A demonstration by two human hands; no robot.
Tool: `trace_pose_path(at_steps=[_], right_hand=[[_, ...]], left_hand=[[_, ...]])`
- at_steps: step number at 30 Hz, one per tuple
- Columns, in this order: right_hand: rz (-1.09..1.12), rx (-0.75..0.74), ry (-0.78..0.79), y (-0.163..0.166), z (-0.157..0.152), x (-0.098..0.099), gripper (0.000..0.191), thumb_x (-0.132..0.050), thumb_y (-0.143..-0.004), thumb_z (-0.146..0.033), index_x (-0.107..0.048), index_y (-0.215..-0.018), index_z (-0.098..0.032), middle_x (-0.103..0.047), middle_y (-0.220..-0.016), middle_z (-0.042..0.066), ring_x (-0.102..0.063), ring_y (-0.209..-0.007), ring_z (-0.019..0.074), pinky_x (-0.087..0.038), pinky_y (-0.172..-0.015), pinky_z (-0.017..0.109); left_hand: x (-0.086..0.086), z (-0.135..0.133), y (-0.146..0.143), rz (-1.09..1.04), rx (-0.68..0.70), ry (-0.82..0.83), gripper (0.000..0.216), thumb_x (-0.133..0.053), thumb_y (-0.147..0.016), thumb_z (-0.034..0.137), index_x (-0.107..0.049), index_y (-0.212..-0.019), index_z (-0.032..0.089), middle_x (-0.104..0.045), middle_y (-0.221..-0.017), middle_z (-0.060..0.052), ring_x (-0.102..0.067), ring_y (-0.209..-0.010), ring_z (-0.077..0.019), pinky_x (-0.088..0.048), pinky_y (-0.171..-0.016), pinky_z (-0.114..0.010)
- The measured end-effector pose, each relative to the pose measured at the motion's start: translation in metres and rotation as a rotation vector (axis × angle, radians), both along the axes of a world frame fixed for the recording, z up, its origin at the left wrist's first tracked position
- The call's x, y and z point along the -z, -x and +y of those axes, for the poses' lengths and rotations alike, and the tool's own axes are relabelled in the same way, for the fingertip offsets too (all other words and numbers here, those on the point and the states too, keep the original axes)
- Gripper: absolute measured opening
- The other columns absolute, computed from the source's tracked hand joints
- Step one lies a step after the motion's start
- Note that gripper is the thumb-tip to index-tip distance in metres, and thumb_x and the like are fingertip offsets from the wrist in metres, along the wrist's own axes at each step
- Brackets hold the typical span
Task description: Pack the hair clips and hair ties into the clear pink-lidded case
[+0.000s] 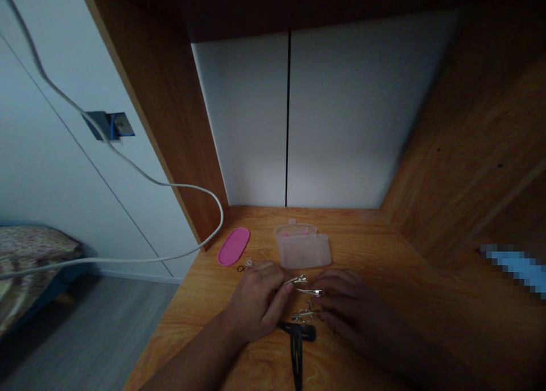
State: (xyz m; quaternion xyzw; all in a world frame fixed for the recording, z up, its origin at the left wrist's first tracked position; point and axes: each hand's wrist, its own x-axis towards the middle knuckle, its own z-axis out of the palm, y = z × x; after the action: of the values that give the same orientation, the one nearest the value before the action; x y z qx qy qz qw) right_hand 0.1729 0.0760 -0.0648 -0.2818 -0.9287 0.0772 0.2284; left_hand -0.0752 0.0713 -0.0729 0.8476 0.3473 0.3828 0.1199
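My left hand [260,300] is closed, with thumb and forefinger pinching a silver hair clip [297,279]. A second silver clip [310,292] lies just below it, between the two hands. My right hand [352,303] is in dim light, and its thumb and a finger meet the end of an ornate metal hair clip [303,314]. Below my left fingers are black snap hair clips [297,337], one crossing another. Behind the hands stands a translucent plastic box [303,253] with small pink bits inside.
A pink oval lid [234,246] lies on the wooden desk [196,311] at the left, beside small hair ties [246,264]. A white cable [170,184] hangs across the left side. Wooden panels enclose the desk, and a bed [34,266] shows at far left.
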Motion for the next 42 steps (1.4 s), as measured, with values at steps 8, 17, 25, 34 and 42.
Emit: trace_pose_path(at_steps=[8,17,25,34,42], right_hand=[[0.216,-0.062,-0.161,-0.005,0.005,0.01,0.024,-0.054,-0.097,-0.019,-0.062,-0.118,-0.027,-0.073,-0.107,0.004,-0.066,-0.096,0.0176,-0.055,-0.085,0.035],[0.329,-0.033,-0.166,-0.006,0.006,0.011,0.015,-0.063,-0.093,-0.023,-0.066,-0.108,-0.025,-0.074,-0.094,0.003,-0.067,-0.089,0.0172,-0.056,-0.082,0.033],[0.324,-0.021,-0.096,-0.008,0.005,0.012,0.014,-0.064,-0.093,-0.027,-0.067,-0.107,-0.026,-0.071,-0.088,0.003,-0.064,-0.083,0.0168,-0.054,-0.074,0.032],[0.355,0.068,-0.015,-0.008,0.0,0.007,0.014,-0.066,-0.091,-0.037,-0.07,-0.093,-0.024,-0.068,-0.073,0.001,-0.063,-0.067,0.0151,-0.05,-0.059,0.027],[0.422,0.087,-0.02,-0.006,0.001,0.008,0.008,-0.065,-0.09,-0.024,-0.067,-0.097,-0.025,-0.071,-0.086,0.004,-0.067,-0.082,0.0197,-0.057,-0.073,0.034]], left_hand=[[-0.002,-0.002,-0.006,-0.078,0.041,0.062,0.025,-0.047,-0.096,0.019,-0.071,-0.101,0.015,-0.07,-0.085,-0.009,-0.061,-0.08,-0.0198,-0.044,-0.075,-0.033],[-0.004,-0.001,-0.01,-0.17,-0.005,0.214,0.029,-0.047,-0.098,0.026,-0.075,-0.103,0.017,-0.068,-0.076,-0.007,-0.061,-0.073,-0.0177,-0.044,-0.068,-0.028],[0.003,-0.002,-0.008,-0.201,-0.036,0.349,0.036,-0.04,-0.102,0.034,-0.056,-0.074,0.017,-0.057,-0.071,-0.002,-0.055,-0.069,-0.0146,-0.039,-0.066,-0.026],[0.009,0.0,-0.005,-0.302,-0.051,0.397,0.042,-0.033,-0.104,0.04,-0.045,-0.071,0.018,-0.045,-0.067,0.002,-0.046,-0.065,-0.0134,-0.034,-0.062,-0.026],[0.0,0.0,-0.013,-0.336,0.06,0.469,0.034,-0.041,-0.102,0.034,-0.066,-0.089,0.015,-0.066,-0.088,-0.006,-0.062,-0.086,-0.0173,-0.046,-0.081,-0.028]])
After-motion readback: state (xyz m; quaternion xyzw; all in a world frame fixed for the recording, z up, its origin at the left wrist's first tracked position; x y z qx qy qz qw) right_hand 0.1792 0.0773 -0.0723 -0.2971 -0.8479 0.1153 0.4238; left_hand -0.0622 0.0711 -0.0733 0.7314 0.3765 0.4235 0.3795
